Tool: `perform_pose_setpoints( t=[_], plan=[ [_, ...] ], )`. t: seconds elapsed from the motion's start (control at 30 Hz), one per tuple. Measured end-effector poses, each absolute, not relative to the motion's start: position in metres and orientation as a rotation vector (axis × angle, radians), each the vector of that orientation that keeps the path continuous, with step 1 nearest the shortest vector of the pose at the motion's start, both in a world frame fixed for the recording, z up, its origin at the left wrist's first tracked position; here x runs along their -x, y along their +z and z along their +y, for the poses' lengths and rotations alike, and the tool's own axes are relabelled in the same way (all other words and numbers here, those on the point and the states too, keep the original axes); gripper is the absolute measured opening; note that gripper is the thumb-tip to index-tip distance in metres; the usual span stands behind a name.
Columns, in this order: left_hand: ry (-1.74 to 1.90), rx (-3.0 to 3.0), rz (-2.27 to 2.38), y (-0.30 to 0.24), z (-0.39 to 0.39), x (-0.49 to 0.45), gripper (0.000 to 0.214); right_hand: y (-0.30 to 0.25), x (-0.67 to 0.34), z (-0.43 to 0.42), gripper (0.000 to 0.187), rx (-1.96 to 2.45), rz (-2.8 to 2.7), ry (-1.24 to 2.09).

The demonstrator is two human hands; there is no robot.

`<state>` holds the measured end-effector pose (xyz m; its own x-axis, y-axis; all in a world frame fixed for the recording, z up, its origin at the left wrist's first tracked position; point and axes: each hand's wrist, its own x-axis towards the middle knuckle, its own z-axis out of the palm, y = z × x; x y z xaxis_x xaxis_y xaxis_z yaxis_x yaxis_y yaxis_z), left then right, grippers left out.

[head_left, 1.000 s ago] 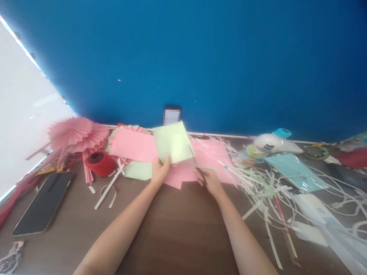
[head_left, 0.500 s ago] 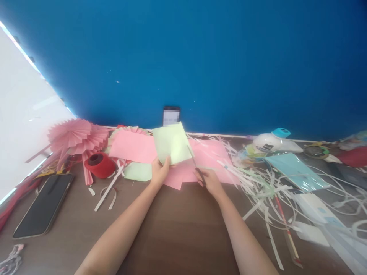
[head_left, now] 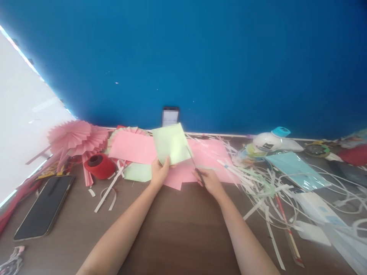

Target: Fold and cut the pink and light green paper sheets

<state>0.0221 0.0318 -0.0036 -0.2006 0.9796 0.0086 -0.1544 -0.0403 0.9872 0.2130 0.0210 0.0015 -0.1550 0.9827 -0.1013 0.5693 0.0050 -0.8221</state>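
Note:
My left hand pinches the lower edge of a pale green sheet of paper and holds it up off the table. In my right hand is a pair of scissors, my fingers closed around the handles. The blades point up and to the left, at the right edge of the green paper; whether they are parted I cannot tell. Beneath both hands lie pink paper sheets, and another green piece rests on the table left of my left hand.
Pink paper fans, a red spool and a phone are at the left. Tangled white paper strips, a white bottle and a blue packet lie right. A second phone leans on the blue wall.
Hardly anything differs. The view has shifted very slightly; both hands keep the paper and the scissors in nearly the same place.

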Motion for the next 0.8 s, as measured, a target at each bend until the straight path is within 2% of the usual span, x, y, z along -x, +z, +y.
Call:
perform_pose_setpoints(
  t=[0.8],
  plan=[
    [1.356,-1.043,1.175,-0.0020,0.0295,-0.0245,0.032,0.0006,-0.2158,0.0201,0.046,1.560,-1.706,1.074]
  ],
)
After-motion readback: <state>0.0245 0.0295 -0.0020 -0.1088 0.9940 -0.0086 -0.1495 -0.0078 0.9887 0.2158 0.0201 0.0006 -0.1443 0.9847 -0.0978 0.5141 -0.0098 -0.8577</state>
